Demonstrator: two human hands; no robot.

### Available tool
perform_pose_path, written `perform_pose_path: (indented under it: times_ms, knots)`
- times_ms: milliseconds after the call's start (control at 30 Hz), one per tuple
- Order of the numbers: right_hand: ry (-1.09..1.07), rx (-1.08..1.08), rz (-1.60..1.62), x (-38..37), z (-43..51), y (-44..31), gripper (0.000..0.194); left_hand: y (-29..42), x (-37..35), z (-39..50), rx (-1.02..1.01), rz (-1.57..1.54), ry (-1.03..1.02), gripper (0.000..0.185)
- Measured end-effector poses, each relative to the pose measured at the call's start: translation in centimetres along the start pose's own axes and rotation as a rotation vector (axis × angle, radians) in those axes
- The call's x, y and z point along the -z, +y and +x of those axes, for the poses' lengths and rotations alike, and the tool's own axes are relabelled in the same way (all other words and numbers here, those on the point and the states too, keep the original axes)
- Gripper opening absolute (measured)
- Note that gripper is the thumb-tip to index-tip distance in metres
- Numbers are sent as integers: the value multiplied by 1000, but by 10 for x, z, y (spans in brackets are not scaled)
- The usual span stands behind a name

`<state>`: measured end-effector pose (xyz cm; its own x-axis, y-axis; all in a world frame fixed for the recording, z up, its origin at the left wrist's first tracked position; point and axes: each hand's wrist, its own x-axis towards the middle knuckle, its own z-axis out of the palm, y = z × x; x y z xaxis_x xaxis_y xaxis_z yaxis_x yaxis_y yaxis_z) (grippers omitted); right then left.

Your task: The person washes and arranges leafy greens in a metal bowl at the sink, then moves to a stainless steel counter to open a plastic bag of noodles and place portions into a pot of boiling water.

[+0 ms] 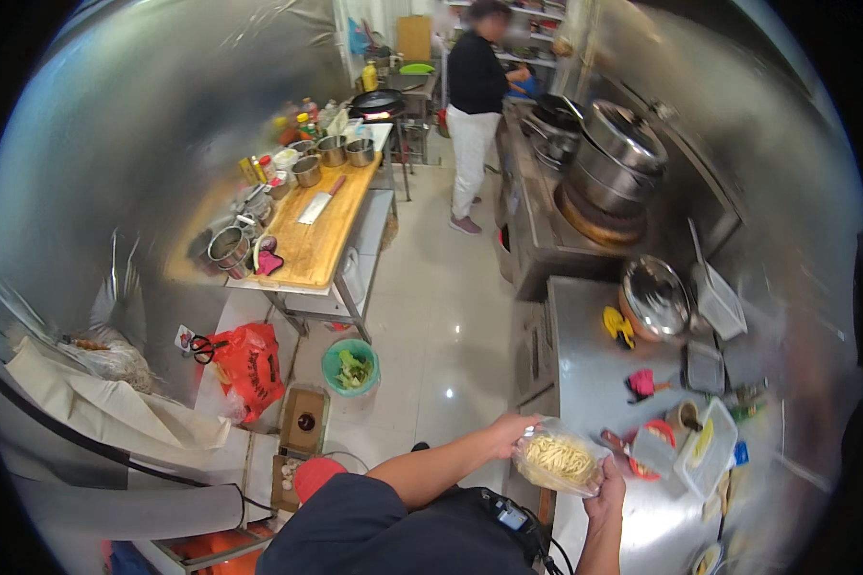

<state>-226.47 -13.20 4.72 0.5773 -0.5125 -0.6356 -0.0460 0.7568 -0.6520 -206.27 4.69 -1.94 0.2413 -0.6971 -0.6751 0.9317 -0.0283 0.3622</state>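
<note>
A clear plastic bag of pale yellow noodles is held between my two hands, over the near edge of the steel counter. My left hand grips its upper left corner. At the lower right side, my right hand has hold of the plastic. Just right of the bag, a cleaver rests across a red bowl, hiding part of what is inside. A translucent plastic container stands beside that bowl, with something yellow-green in it.
A lidded pot and a pink cloth item are farther along the counter. Beyond, a large steel pot sits on the stove. Another person stands there. At left, another cleaver lies on a wooden board; a green basin holds leaves.
</note>
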Motion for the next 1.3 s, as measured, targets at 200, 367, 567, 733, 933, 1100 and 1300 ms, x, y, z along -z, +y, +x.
perform_pose_path:
  times_ms: [200, 367, 567, 733, 933, 1100, 1300]
  knots:
    - [-34, -95, -58, -150, 76, 25, 30, 113, 75, -18, -108, -151, 35, 31]
    - [-269, -197, -218, -255, 149, 33, 28, 201, 139, -56, -251, -250, 120, 27]
    - [-403, -343, -369, -406, 242, 48, 29, 291, 211, -40, -355, -418, 252, 26]
    - [-577, -459, -502, -523, 334, 54, 27, 373, 258, -26, -423, -536, 325, 21]
    - [-684, -525, -735, -665, 400, 65, 25, 457, 280, -31, -599, -650, 594, 22]
    - [-743, -515, -847, -757, 433, 98, 26, 503, 307, -28, -727, -833, 758, 26]
    - [-926, -517, -1040, -856, 472, 147, 27, 562, 360, -41, -771, -960, 801, 29]
